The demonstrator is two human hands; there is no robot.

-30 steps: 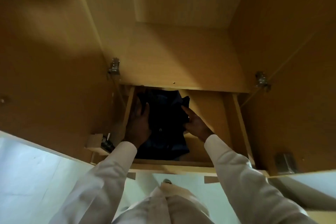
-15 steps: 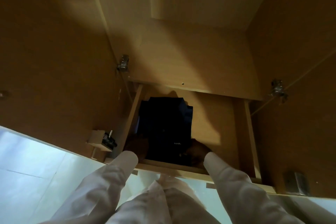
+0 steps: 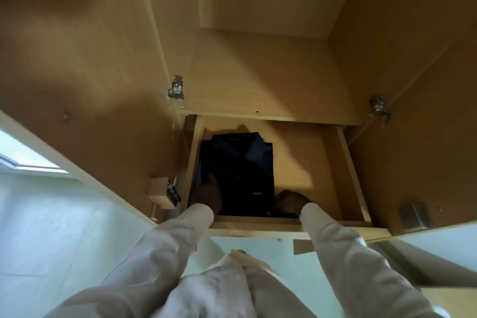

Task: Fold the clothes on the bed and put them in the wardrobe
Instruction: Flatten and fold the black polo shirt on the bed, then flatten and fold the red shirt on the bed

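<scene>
A folded dark navy shirt [image 3: 240,162] lies collar-away in the left half of an open wooden drawer [image 3: 344,168] at the bottom of the wardrobe. My left hand [image 3: 207,195] holds the shirt's near left corner, thumb on top of the cloth. My right hand [image 3: 290,201] is curled at the near right corner, its fingertips hidden under the shirt's edge. Both arms are in white sleeves and reach down over the drawer's front rim.
The left wardrobe door [image 3: 77,59] and the right wardrobe door [image 3: 426,150] stand open on either side, with metal hinges [image 3: 176,89]. A lock block [image 3: 161,192] sticks out beside the drawer's left. The drawer's right half shows bare wood. Pale floor [image 3: 51,227] lies to the left.
Both hands slid from the shirt's sides back to its near corners. The shirt now lies flat and squared in the drawer, and the camera has tilted slightly.
</scene>
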